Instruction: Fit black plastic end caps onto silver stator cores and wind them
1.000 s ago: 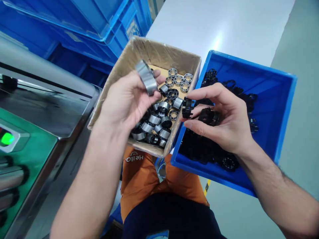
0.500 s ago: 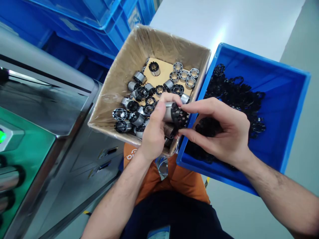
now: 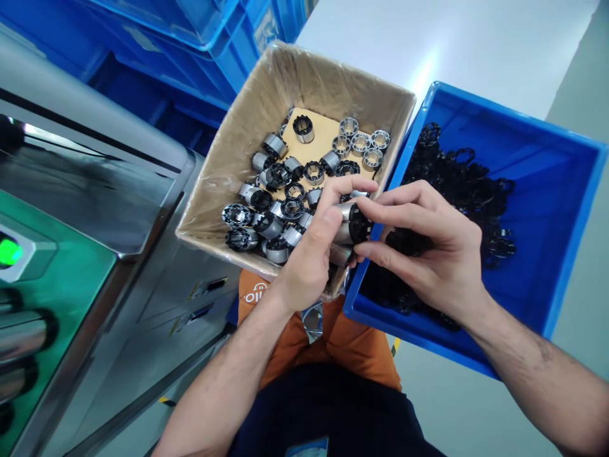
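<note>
My left hand (image 3: 307,263) is closed around a silver cylindrical stator core (image 3: 343,225), lying sideways just over the near right corner of the carton. A second metal core (image 3: 340,255) shows below it against the same hand, mostly hidden. My right hand (image 3: 440,251) pinches a black toothed plastic ring (image 3: 360,226) between thumb and fingers, pressed against the right end of the upper core. The ring sits nearly square on that end. Several cores, many with black rings, lie in the plastic-lined carton (image 3: 221,149) beyond my left hand.
To the right stands a blue bin (image 3: 547,184) holding a heap of black rings (image 3: 457,184). Stacked blue crates (image 3: 200,70) are at the back left. A metal machine with a green panel (image 3: 61,266) is on the left; a white table (image 3: 371,44) lies behind.
The black ring, tilted at the core's end before, now sits straighter and closer against it. Both hands appear slightly farther right, and the whole view has shifted a little.
</note>
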Demonstrator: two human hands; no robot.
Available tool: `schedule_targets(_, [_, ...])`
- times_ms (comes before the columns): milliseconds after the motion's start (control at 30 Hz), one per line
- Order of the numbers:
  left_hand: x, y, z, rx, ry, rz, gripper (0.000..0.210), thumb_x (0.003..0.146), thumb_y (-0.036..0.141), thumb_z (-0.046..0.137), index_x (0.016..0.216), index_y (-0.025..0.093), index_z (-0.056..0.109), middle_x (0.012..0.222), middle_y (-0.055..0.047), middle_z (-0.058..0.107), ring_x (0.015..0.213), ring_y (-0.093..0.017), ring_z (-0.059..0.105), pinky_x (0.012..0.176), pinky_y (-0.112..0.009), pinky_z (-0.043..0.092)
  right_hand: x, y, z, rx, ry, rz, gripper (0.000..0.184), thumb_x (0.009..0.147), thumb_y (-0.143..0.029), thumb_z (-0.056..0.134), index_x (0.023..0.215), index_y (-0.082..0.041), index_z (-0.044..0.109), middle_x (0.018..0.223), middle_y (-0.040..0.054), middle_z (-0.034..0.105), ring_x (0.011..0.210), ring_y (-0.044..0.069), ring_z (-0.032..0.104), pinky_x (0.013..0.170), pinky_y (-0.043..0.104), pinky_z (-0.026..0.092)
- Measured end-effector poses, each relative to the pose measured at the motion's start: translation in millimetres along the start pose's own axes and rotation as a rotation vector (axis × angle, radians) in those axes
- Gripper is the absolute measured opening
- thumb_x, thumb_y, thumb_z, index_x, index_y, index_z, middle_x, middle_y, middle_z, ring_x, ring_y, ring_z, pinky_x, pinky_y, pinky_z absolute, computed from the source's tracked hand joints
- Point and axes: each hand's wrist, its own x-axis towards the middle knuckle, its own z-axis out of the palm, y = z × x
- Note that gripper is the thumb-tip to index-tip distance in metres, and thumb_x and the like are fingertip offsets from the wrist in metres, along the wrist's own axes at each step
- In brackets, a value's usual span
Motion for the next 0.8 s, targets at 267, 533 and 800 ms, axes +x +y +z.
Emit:
schedule_targets(267, [11,-2,2.6,-0.040,0.273,0.193,0.050,0.120,0.070,0.078,0.099,0.026,0.068,0.107,-0.003,0.089,0.070,-0.016,0.076,0.049,-0.027,0.043,2,-6,-5,0.028,-0.047,0.108,0.048,0.099,-0.029,0.099,0.140,-0.037,0.075,0.106,0.0001,0.078,0.083,0.022,0.069,0.078,0.042,0.068])
schedule_targets(533, [13,-2,3.5,0.040,0.143,0.066,0.035,0.117,0.064,0.087,0.112,0.029,0.084,0.076,0.002,0.068,0.056,-0.014,0.057,0.052,-0.029,0.046,5,-2,-10,0.022,-0.024,0.090,0.038,0.099,-0.045,0.106,0.115,-0.034,0.074,0.107,0.0023,0.079,0.096,0.026,0.078,0.080,0.041,0.073])
schedule_targets(800, [5,-10,-3.7,0.056,0.023,-0.001,0.053,0.119,0.084,0.070,0.131,0.033,0.078,0.085,-0.001,0.069,0.061,-0.018,0.060,0.054,-0.032,0.047,3,-5,-10,0.008,-0.011,0.038,0.049,0.096,-0.049,0.112,0.141,-0.042,0.096,0.122,0.0047,0.090,0.088,0.027,0.077,0.075,0.048,0.075])
